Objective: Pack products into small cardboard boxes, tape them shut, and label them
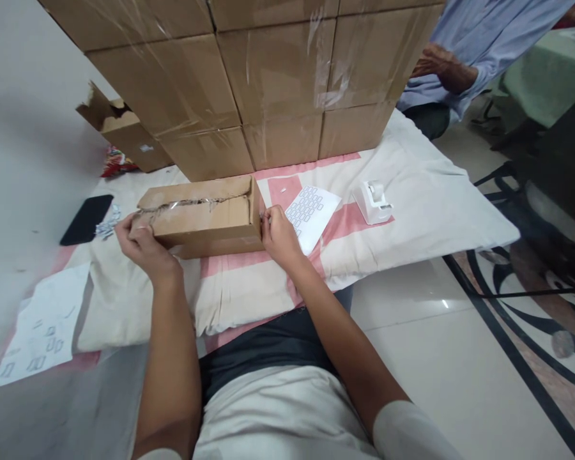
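A box (pixel 206 220) on the pink-and-white cloth (pixel 249 291), tiled floor (pixel 407 351) beyond
My left hand (pixel 148 249) clasps one end; my right hand (pixel 281 235) touches the other, grip unclear. Stacked boxes (pixel 278 73) wall off the back; paper (pixel 311 211) and tape dispenser (pixel 374 206) lie right.

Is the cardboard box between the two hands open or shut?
Shut, though raggedly: the cardboard box has its top flaps folded down, nearly meeting along a ragged seam. Whether it is sealed, I cannot tell.
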Available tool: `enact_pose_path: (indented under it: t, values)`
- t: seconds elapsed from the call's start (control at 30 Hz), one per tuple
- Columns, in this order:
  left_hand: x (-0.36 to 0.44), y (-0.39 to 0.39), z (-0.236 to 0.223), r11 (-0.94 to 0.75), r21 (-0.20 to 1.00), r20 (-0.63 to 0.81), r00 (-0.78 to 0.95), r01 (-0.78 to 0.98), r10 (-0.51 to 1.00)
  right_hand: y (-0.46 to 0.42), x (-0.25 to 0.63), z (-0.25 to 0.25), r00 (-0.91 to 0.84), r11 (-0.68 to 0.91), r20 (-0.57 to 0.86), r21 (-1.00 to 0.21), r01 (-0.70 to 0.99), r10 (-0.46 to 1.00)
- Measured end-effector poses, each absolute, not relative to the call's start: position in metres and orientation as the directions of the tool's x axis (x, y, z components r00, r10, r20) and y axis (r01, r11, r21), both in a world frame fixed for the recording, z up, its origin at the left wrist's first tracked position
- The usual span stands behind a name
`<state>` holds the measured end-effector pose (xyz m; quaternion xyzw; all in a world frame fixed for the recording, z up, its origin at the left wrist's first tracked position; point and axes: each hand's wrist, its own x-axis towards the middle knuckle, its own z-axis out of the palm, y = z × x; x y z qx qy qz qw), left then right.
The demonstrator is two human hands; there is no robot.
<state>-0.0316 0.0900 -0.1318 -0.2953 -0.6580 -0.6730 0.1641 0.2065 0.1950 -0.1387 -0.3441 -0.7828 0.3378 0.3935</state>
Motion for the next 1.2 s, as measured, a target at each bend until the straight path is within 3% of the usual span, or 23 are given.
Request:
enact_pose_path:
  t: [0.23,0.67,0.97,1.2]
  values:
    - [-0.031,0.092,-0.131,-0.106,0.789,0.615,-0.774,0.606,0.153,0.196,0.203,-0.143,-0.397,0.484,0.363,-0.833,0.266,0.843]
    - [-0.035,0.089,-0.138,-0.075,0.772,0.633,-0.754,0.631,0.175,0.193,0.224,-0.141,-0.464,0.478,0.455,-0.875,-0.075,0.761]
    - [-0.034,0.090,-0.138,-0.055,0.788,0.612,-0.771,0.613,0.173,0.197,0.216,-0.144,-0.425,0.589,0.513,-0.806,0.059,0.746]
    - [-0.034,0.090,-0.135,-0.042,0.780,0.622,-0.766,0.624,0.165,0.191,0.205,-0.149,-0.394,0.510,0.422,-0.847,0.151,0.817]
